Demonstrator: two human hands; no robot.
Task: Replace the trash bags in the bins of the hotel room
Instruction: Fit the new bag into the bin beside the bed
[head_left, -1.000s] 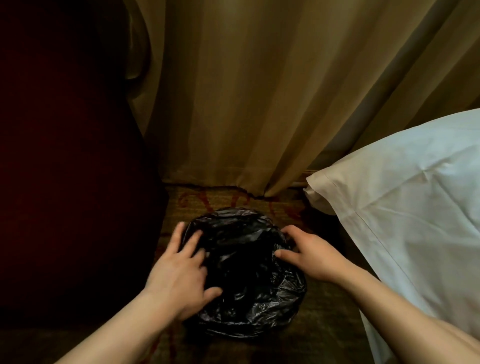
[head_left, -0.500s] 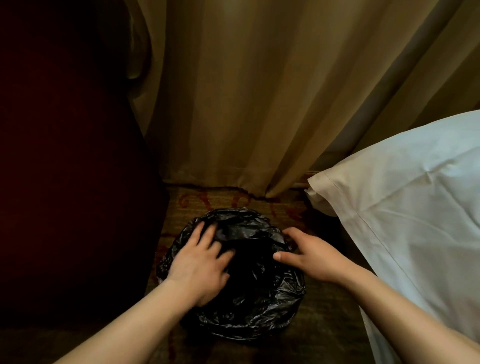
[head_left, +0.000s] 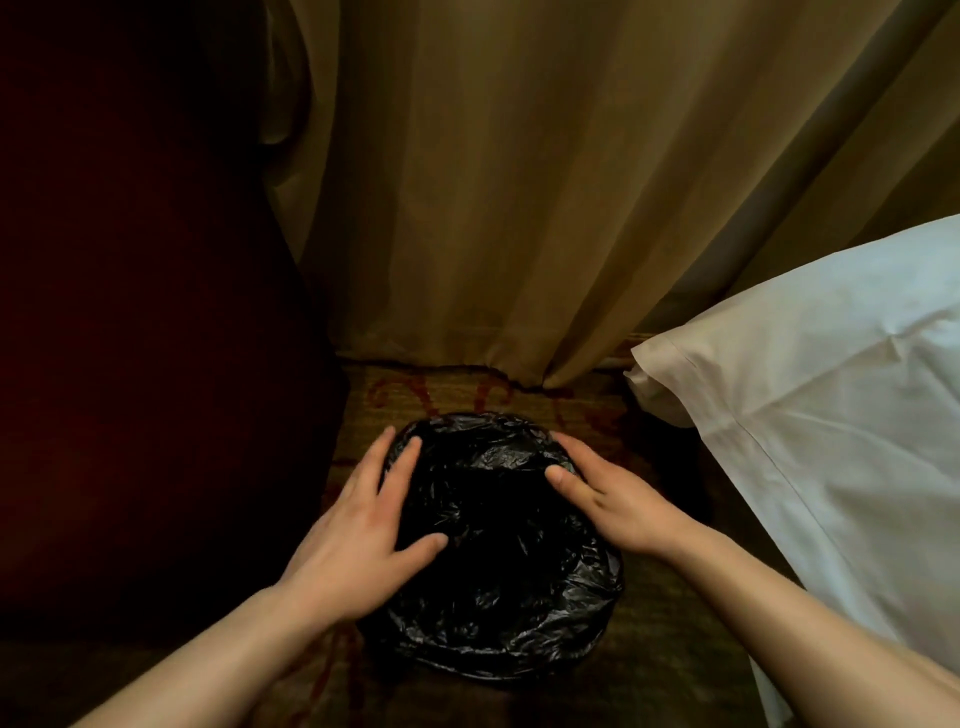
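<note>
Left hand (head_left: 358, 535) has slid outward from the middle of the bag (head_left: 498, 587) to its left rim, fingers flat, gripping nothing. Bag covers the bin, hidden beneath, on the floor (head_left: 675, 649). Right hand (head_left: 618, 504), flat, presses the right rim. Risk: uneven pressure could tear the film or free the rim.

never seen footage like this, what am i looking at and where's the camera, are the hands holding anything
No machine: these are a person's bare hands, filmed by one wide-angle camera worn on the head, looking down. The left hand and right hand rest flat, fingers straight, on a black trash bag lining a round bin that it hides, on the carpet. Neither grips it. Behind hangs a tan curtain; a white pillow is at right, dark red furniture at left.
</note>
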